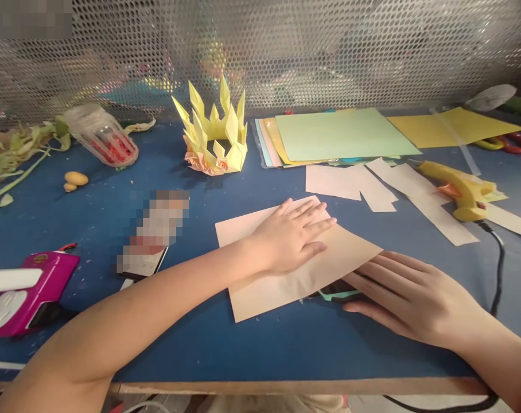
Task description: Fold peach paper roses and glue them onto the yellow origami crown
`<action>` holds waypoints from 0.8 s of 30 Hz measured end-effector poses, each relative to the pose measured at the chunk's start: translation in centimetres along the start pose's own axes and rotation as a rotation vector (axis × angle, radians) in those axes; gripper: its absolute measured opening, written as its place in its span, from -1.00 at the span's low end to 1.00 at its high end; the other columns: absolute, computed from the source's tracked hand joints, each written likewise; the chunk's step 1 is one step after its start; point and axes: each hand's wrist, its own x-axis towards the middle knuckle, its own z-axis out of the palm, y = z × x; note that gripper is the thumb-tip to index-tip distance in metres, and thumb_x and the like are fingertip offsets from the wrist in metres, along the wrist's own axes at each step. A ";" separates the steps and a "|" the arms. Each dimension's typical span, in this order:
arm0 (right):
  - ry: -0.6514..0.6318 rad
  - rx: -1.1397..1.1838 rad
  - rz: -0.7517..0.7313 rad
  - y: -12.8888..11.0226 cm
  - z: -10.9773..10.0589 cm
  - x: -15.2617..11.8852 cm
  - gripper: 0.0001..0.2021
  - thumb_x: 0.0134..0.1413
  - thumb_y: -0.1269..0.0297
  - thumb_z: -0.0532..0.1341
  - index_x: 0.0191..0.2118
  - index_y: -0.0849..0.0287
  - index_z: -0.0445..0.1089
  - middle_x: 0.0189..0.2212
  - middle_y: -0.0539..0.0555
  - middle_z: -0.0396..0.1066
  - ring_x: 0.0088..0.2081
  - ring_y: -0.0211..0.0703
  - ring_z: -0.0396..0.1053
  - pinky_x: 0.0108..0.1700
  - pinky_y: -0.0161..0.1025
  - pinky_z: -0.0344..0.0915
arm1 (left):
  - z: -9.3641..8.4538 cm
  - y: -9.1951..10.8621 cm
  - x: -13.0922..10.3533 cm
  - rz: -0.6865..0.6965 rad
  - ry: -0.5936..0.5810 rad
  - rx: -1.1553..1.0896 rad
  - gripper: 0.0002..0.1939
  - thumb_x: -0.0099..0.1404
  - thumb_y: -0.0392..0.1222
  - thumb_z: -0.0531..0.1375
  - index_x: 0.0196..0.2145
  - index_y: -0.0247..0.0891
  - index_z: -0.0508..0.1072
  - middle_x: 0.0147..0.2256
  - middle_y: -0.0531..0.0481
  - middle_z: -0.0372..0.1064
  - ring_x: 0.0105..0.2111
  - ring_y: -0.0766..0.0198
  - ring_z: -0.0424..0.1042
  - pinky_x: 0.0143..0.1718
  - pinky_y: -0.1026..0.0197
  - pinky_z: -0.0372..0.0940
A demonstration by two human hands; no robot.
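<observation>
Paper (282,289) under my left hand (290,238)
Spread flat, it grips nothing; my right hand (415,295) meets the edge, tips hidden: I can't tell its grip.

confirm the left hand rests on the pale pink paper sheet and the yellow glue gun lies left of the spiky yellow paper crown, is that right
Wrong side: the head view shows the yellow glue gun lying right of the spiky yellow paper crown. The left hand does rest on the pale pink paper sheet.
</observation>
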 end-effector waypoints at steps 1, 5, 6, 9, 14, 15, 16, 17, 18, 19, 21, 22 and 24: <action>0.003 0.005 -0.004 0.0 0.1 -0.1 -0.74 0.44 0.26 0.21 0.10 0.27 0.46 -0.19 0.17 0.64 -0.12 -0.01 0.60 -0.03 -0.03 0.51 | 0.0 0.0 0.0 -0.001 -0.003 0.001 -0.38 0.66 0.09 -0.18 0.54 -0.17 -0.07 0.55 -0.07 -0.36 0.55 0.14 -0.41 0.52 -0.17 -0.38; 0.011 0.002 -0.008 0.0 0.2 -0.4 -0.72 0.43 0.28 0.22 0.14 0.27 0.46 -0.21 0.15 0.65 -0.12 -0.03 0.59 -0.01 -0.03 0.50 | 0.1 0.0 0.1 -0.005 -0.009 0.007 -0.37 0.66 0.09 -0.17 0.54 -0.18 -0.07 0.55 -0.08 -0.37 0.55 0.13 -0.41 0.52 -0.17 -0.40; 0.010 0.000 -0.013 0.0 0.2 -0.4 -0.72 0.43 0.28 0.22 0.14 0.27 0.46 -0.21 0.15 0.65 -0.12 -0.02 0.59 -0.01 -0.03 0.51 | 0.1 0.0 0.1 -0.004 -0.007 0.009 -0.37 0.66 0.09 -0.17 0.54 -0.18 -0.07 0.55 -0.08 -0.37 0.55 0.13 -0.40 0.52 -0.17 -0.40; 0.012 0.008 -0.012 -0.1 0.2 -0.5 -0.70 0.40 0.30 0.24 0.15 0.29 0.45 -0.19 0.16 0.64 -0.12 0.00 0.59 -0.02 -0.01 0.52 | 0.1 0.0 0.1 0.002 0.016 0.016 -0.38 0.66 0.08 -0.17 0.53 -0.19 -0.04 0.55 -0.10 -0.33 0.55 0.12 -0.36 0.52 -0.19 -0.35; -0.010 0.034 0.001 -0.1 0.2 -0.8 -0.66 0.41 0.29 0.23 0.19 0.32 0.42 -0.15 0.20 0.62 -0.10 0.03 0.57 0.00 0.00 0.50 | 0.5 0.0 -0.1 0.024 0.113 0.038 -0.41 0.65 0.02 -0.09 0.47 -0.29 0.14 0.52 -0.18 -0.13 0.54 0.06 -0.18 0.51 -0.19 -0.18; -0.012 0.047 0.009 -0.1 0.3 -0.9 -0.67 0.42 0.28 0.21 0.20 0.30 0.42 -0.14 0.20 0.62 -0.10 0.03 0.57 0.00 0.01 0.51 | 0.6 0.0 -0.2 0.029 0.144 0.047 -0.44 0.64 -0.02 -0.08 0.44 -0.32 0.20 0.51 -0.19 -0.05 0.53 0.06 -0.13 0.50 -0.16 -0.15; -0.012 0.059 0.019 -0.1 0.4 -0.9 -0.67 0.43 0.28 0.20 0.20 0.28 0.42 -0.14 0.20 0.62 -0.10 0.04 0.57 0.00 0.01 0.51 | 0.7 0.0 -0.3 0.035 0.174 0.056 -0.48 0.64 -0.07 -0.09 0.40 -0.34 0.27 0.49 -0.20 0.03 0.52 0.06 -0.08 0.50 -0.13 -0.12; -0.013 0.069 0.028 -0.1 0.4 -0.8 -0.68 0.44 0.27 0.19 0.19 0.27 0.41 -0.14 0.20 0.61 -0.10 0.04 0.57 -0.01 0.01 0.51 | 0.7 0.1 -0.3 0.040 0.203 0.067 -0.50 0.64 -0.12 -0.10 0.35 -0.35 0.34 0.46 -0.20 0.12 0.51 0.07 -0.03 0.49 -0.10 -0.09; -0.011 0.071 0.032 -0.1 0.5 -0.8 -0.69 0.45 0.26 0.18 0.19 0.26 0.42 -0.15 0.20 0.61 -0.11 0.04 0.57 -0.03 0.01 0.51 | 0.7 0.2 -0.3 0.046 0.224 0.078 -0.52 0.63 -0.18 -0.12 0.30 -0.36 0.39 0.43 -0.20 0.19 0.49 0.08 0.02 0.49 -0.06 -0.07; -0.005 0.064 0.030 -0.1 0.5 -0.7 -0.70 0.45 0.25 0.18 0.17 0.25 0.42 -0.17 0.19 0.61 -0.13 0.02 0.57 -0.04 0.01 0.50 | 0.7 0.4 -0.3 0.047 0.236 0.088 -0.52 0.62 -0.24 -0.14 0.26 -0.37 0.44 0.40 -0.20 0.25 0.48 0.09 0.06 0.48 -0.04 -0.06; 0.001 0.037 0.011 -0.1 0.5 -0.4 -0.73 0.47 0.25 0.17 0.14 0.25 0.42 -0.21 0.15 0.61 -0.16 -0.01 0.56 -0.05 -0.01 0.48 | 0.4 0.9 -0.4 0.039 0.234 0.104 -0.51 0.59 -0.32 -0.15 0.20 -0.40 0.48 0.36 -0.20 0.31 0.45 0.09 0.14 0.47 0.00 -0.04; 0.006 0.020 0.002 -0.1 0.4 -0.2 -0.75 0.47 0.25 0.16 0.11 0.25 0.42 -0.23 0.14 0.61 -0.17 -0.01 0.56 -0.05 -0.01 0.47 | 0.2 1.2 -0.5 0.029 0.223 0.108 -0.52 0.59 -0.33 -0.14 0.21 -0.42 0.48 0.36 -0.21 0.31 0.44 0.09 0.15 0.47 0.01 -0.04; 0.007 -0.010 0.001 -0.2 0.2 0.2 -0.80 0.48 0.29 0.14 0.06 0.23 0.42 -0.23 0.15 0.61 -0.17 0.00 0.56 -0.04 0.00 0.45 | -0.2 1.7 -1.1 0.008 0.187 0.109 -0.54 0.60 -0.27 -0.09 0.28 -0.43 0.41 0.41 -0.22 0.24 0.45 0.06 0.13 0.48 -0.02 -0.04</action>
